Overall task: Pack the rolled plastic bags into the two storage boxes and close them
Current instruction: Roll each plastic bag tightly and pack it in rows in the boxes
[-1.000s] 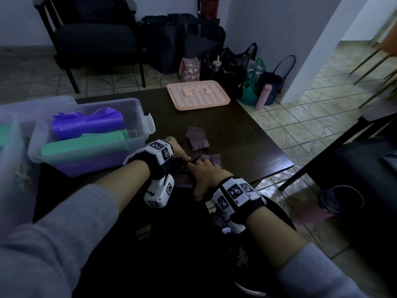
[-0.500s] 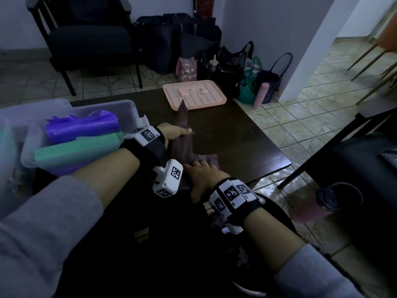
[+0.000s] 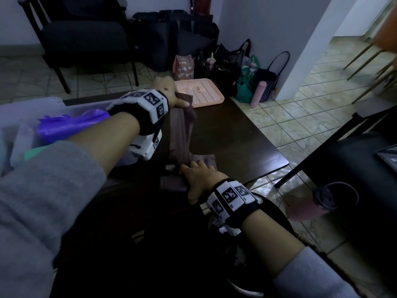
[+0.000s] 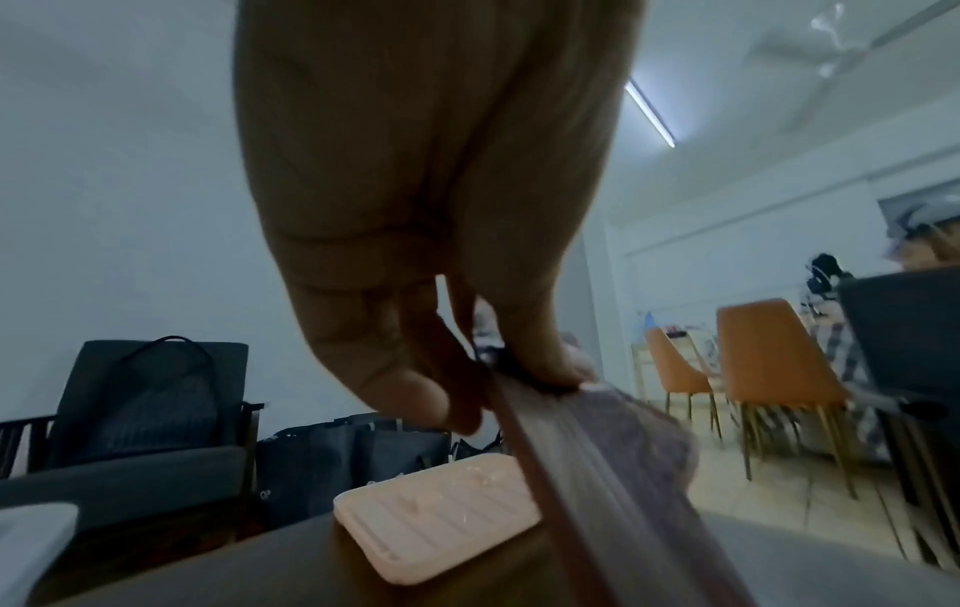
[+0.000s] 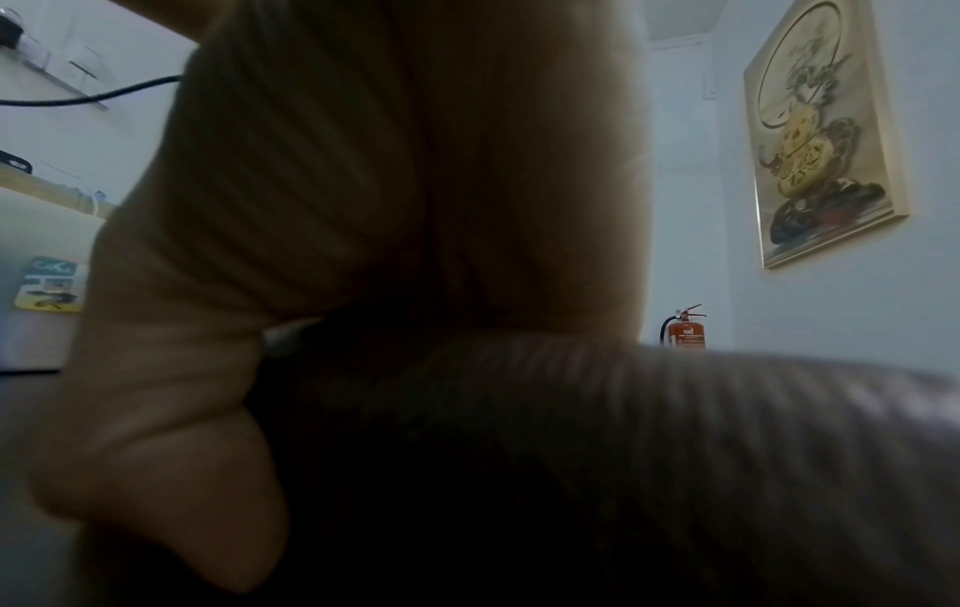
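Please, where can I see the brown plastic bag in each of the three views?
Head: brown bag at centre, stretched from left hand to right hand.
Left wrist: lower right, pinched at its top.
Right wrist: blurred, bottom right, under the palm.
Shared landmark: pink lid, head and left wrist only.

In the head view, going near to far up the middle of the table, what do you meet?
right hand pressing the near end of the brown plastic bag → the bag's stretched length → left hand pinching its far end → pink tray at the table's far edge.
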The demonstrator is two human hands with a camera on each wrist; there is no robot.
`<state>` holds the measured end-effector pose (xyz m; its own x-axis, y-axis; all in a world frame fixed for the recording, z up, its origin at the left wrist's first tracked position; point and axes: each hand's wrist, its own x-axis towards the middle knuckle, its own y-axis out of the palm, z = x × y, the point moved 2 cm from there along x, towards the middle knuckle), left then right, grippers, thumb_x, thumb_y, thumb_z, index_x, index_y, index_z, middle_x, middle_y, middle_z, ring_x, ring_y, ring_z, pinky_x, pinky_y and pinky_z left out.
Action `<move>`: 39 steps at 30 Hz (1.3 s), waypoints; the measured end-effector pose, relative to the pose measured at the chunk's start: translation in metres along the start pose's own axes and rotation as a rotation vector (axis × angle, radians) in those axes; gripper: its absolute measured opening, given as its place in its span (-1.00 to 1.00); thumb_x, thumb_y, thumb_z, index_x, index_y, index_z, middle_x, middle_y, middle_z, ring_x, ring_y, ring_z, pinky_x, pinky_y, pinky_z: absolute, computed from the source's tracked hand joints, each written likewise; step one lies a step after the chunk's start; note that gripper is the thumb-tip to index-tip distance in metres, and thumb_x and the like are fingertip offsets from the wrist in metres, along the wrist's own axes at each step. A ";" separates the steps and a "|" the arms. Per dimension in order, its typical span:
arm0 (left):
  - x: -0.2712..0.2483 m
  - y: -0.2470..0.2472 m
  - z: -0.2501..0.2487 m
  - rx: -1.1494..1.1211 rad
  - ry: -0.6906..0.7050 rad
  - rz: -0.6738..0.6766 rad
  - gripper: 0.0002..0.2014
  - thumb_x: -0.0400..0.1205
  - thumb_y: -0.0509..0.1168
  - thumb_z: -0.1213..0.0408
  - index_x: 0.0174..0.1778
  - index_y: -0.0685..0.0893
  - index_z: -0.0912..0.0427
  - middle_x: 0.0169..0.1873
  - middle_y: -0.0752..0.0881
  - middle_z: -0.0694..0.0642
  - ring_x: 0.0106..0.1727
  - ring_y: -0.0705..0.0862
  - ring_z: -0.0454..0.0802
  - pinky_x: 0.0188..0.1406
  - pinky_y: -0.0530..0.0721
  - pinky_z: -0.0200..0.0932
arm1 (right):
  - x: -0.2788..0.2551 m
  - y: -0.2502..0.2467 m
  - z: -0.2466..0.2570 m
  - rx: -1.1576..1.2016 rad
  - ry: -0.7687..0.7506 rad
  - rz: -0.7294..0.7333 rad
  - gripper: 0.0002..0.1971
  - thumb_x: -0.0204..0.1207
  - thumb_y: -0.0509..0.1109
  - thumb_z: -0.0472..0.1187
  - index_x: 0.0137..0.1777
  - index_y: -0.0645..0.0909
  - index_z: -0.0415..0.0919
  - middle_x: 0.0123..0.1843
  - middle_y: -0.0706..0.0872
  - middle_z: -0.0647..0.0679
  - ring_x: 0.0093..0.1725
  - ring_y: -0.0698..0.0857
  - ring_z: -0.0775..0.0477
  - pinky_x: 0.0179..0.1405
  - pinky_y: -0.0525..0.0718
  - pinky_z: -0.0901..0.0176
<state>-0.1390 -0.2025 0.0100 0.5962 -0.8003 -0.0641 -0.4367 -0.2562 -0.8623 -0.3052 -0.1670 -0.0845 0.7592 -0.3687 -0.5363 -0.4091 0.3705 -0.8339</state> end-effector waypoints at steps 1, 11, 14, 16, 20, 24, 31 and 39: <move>0.004 -0.002 0.001 -0.035 -0.008 -0.022 -0.56 0.43 0.47 -0.09 -0.27 0.60 0.27 -0.36 0.57 0.18 -0.32 0.54 0.05 -0.28 0.49 -0.09 | 0.000 0.000 0.000 -0.006 -0.001 -0.001 -0.18 0.21 0.55 -0.20 0.47 0.26 -0.09 0.39 0.36 -0.18 0.44 0.30 -0.26 0.33 0.34 -0.19; -0.022 0.050 0.002 0.354 0.054 0.333 -0.75 0.53 0.45 0.18 -0.03 0.65 0.27 -0.09 0.63 0.18 -0.08 0.59 0.03 -0.17 0.50 -0.16 | 0.000 0.000 0.000 -0.010 -0.001 0.001 -0.18 0.22 0.56 -0.18 0.46 0.23 -0.14 0.37 0.37 -0.19 0.43 0.30 -0.29 0.32 0.34 -0.23; -0.030 0.083 0.022 0.504 0.082 0.552 -0.69 0.61 0.35 0.11 0.06 0.55 0.29 0.06 0.57 0.23 0.07 0.58 0.05 -0.01 0.51 -0.15 | -0.001 0.000 -0.001 -0.005 -0.005 0.008 -0.10 0.25 0.56 -0.17 0.54 0.15 -0.12 0.40 0.34 -0.19 0.44 0.28 -0.29 0.34 0.32 -0.24; -0.032 0.096 0.035 0.502 0.112 0.533 -0.52 0.66 0.25 0.06 0.36 0.47 0.35 0.36 0.47 0.28 0.34 0.51 0.18 0.30 0.51 -0.01 | -0.001 -0.001 -0.001 -0.006 -0.003 0.024 -0.06 0.26 0.56 -0.16 0.59 0.10 -0.12 0.44 0.31 -0.19 0.46 0.25 -0.27 0.37 0.30 -0.24; -0.040 0.105 0.048 0.403 0.119 0.528 -0.29 0.69 0.11 -0.04 0.62 0.05 0.34 0.64 -0.02 0.26 0.65 0.00 0.19 0.60 0.13 0.09 | -0.003 -0.001 0.001 -0.024 -0.040 0.008 -0.10 0.25 0.56 -0.16 0.56 0.17 -0.14 0.53 0.23 -0.20 0.47 0.24 -0.26 0.40 0.31 -0.26; -0.040 0.110 0.052 0.429 0.110 0.579 -0.15 0.67 0.03 -0.17 0.64 -0.18 0.33 0.64 -0.24 0.24 0.66 -0.20 0.16 0.63 -0.04 0.14 | -0.008 -0.002 0.002 0.017 -0.102 -0.055 -0.19 0.26 0.56 -0.21 0.48 0.24 -0.20 0.52 0.33 -0.20 0.48 0.33 -0.22 0.39 0.43 -0.21; -0.036 0.115 0.050 0.457 0.056 0.566 -0.09 0.64 0.01 -0.25 0.63 -0.23 0.34 0.63 -0.27 0.25 0.65 -0.25 0.18 0.60 -0.14 0.13 | -0.012 -0.001 0.004 -0.021 -0.128 -0.097 -0.21 0.33 0.53 -0.14 0.51 0.21 -0.17 0.52 0.37 -0.14 0.50 0.32 -0.21 0.42 0.28 -0.27; -0.037 0.116 0.053 0.438 0.050 0.559 -0.09 0.64 0.02 -0.24 0.63 -0.25 0.32 0.63 -0.29 0.24 0.65 -0.29 0.16 0.61 -0.18 0.09 | -0.007 0.004 0.004 0.047 -0.140 -0.075 -0.21 0.33 0.53 -0.12 0.52 0.24 -0.14 0.52 0.33 -0.15 0.51 0.27 -0.21 0.43 0.25 -0.29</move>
<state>-0.1761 -0.1735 -0.1147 0.3257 -0.7752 -0.5413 -0.3504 0.4328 -0.8306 -0.3103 -0.1596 -0.0834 0.8509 -0.2758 -0.4471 -0.3274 0.3872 -0.8619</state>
